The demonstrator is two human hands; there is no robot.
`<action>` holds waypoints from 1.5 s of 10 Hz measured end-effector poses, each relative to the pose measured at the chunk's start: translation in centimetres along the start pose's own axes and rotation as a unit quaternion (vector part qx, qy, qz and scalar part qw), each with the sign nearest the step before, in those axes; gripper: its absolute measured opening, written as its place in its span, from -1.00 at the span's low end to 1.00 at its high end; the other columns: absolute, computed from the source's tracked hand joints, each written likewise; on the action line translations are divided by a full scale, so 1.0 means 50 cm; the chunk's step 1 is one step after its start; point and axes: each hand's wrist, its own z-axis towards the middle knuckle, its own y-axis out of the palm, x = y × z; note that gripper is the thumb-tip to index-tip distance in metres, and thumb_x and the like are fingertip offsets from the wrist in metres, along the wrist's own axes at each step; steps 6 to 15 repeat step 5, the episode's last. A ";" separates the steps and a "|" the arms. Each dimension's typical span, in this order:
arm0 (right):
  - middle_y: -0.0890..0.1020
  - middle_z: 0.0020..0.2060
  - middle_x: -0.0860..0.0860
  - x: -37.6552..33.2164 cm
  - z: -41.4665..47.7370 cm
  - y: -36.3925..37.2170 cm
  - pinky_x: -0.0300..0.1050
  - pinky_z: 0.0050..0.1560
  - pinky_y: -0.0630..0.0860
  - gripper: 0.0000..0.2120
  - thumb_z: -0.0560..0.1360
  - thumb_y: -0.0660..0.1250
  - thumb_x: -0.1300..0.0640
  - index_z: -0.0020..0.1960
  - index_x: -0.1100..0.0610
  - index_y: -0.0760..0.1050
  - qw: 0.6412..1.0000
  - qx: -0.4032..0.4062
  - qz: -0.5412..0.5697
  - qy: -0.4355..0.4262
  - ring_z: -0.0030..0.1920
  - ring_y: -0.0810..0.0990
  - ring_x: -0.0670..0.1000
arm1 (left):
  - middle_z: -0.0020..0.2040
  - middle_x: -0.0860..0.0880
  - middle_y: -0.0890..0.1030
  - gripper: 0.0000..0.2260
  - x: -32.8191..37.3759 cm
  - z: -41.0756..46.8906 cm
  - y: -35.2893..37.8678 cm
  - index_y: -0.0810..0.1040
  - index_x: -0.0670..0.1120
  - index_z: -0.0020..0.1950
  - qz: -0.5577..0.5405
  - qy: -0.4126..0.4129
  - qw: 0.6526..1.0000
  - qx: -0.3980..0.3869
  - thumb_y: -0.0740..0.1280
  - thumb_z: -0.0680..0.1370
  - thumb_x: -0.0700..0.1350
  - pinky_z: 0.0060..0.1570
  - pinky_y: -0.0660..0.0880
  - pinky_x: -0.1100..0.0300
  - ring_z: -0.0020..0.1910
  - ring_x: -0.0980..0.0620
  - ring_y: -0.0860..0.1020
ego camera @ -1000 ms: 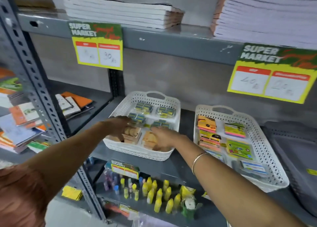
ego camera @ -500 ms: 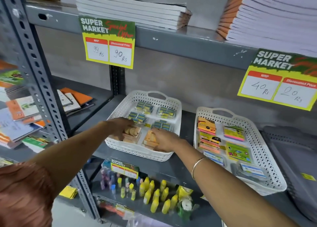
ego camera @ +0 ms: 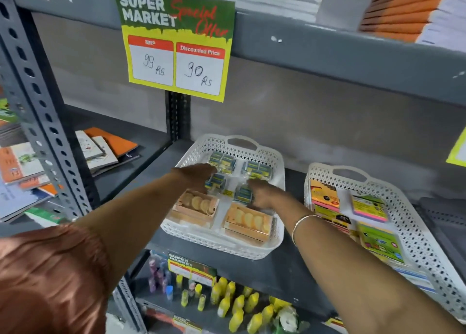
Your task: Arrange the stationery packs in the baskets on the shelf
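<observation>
A white perforated basket (ego camera: 273, 244) sits on the grey shelf. Two orange packs lie at its front, one on the left (ego camera: 195, 206) and one on the right (ego camera: 248, 221). Several blue-green packs (ego camera: 258, 168) lie behind them. My left hand (ego camera: 195, 176) reaches into the basket, its fingers closed on a blue-green pack (ego camera: 216, 182) in the middle row. My right hand (ego camera: 264, 193), with a bangle on the wrist, grips the neighbouring blue-green pack (ego camera: 242, 195). A second white basket (ego camera: 418, 235) to the right holds colourful sticky-note packs (ego camera: 369, 207).
A yellow-green price sign (ego camera: 176, 49) hangs from the upper shelf edge. A perforated grey upright (ego camera: 40, 112) stands at the left, with notebooks (ego camera: 100, 149) on the shelf beyond it. Yellow glue bottles (ego camera: 237, 308) fill the lower shelf. Notebook stacks (ego camera: 408, 8) lie on top.
Both hands have moved off the orange packs at the basket's front and further back onto the blue-green packs. The camera has come closer and shifted left.
</observation>
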 end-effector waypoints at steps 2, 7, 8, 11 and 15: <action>0.50 0.25 0.15 0.001 0.015 -0.012 0.00 0.21 0.50 -0.37 0.36 0.51 0.01 0.33 0.19 0.37 1.000 0.005 -0.013 -0.003 0.21 0.52 0.17 | 0.34 -0.21 0.40 -0.49 0.000 0.033 0.001 0.29 -0.22 0.36 0.034 0.029 0.999 -0.022 0.40 0.47 -0.20 0.24 0.34 0.09 0.29 -0.14 0.38; 0.28 0.47 0.17 -0.010 -0.023 -0.030 0.02 0.43 0.31 -0.18 0.39 0.47 -0.06 0.49 0.20 0.17 0.998 0.040 0.041 0.004 0.46 0.27 0.19 | 0.38 -0.21 0.34 -0.31 -0.008 0.043 0.011 0.21 -0.19 0.41 0.069 0.049 0.996 -0.009 0.48 0.39 -0.12 0.28 0.32 -0.01 0.32 -0.17 0.34; 0.28 0.47 0.17 -0.010 -0.023 -0.030 0.02 0.43 0.31 -0.18 0.39 0.47 -0.06 0.49 0.20 0.17 0.998 0.040 0.041 0.004 0.46 0.27 0.19 | 0.38 -0.21 0.34 -0.31 -0.008 0.043 0.011 0.21 -0.19 0.41 0.069 0.049 0.996 -0.009 0.48 0.39 -0.12 0.28 0.32 -0.01 0.32 -0.17 0.34; 0.28 0.47 0.17 -0.010 -0.023 -0.030 0.02 0.43 0.31 -0.18 0.39 0.47 -0.06 0.49 0.20 0.17 0.998 0.040 0.041 0.004 0.46 0.27 0.19 | 0.38 -0.21 0.34 -0.31 -0.008 0.043 0.011 0.21 -0.19 0.41 0.069 0.049 0.996 -0.009 0.48 0.39 -0.12 0.28 0.32 -0.01 0.32 -0.17 0.34; 0.28 0.47 0.17 -0.010 -0.023 -0.030 0.02 0.43 0.31 -0.18 0.39 0.47 -0.06 0.49 0.20 0.17 0.998 0.040 0.041 0.004 0.46 0.27 0.19 | 0.38 -0.21 0.34 -0.31 -0.008 0.043 0.011 0.21 -0.19 0.41 0.069 0.049 0.996 -0.009 0.48 0.39 -0.12 0.28 0.32 -0.01 0.32 -0.17 0.34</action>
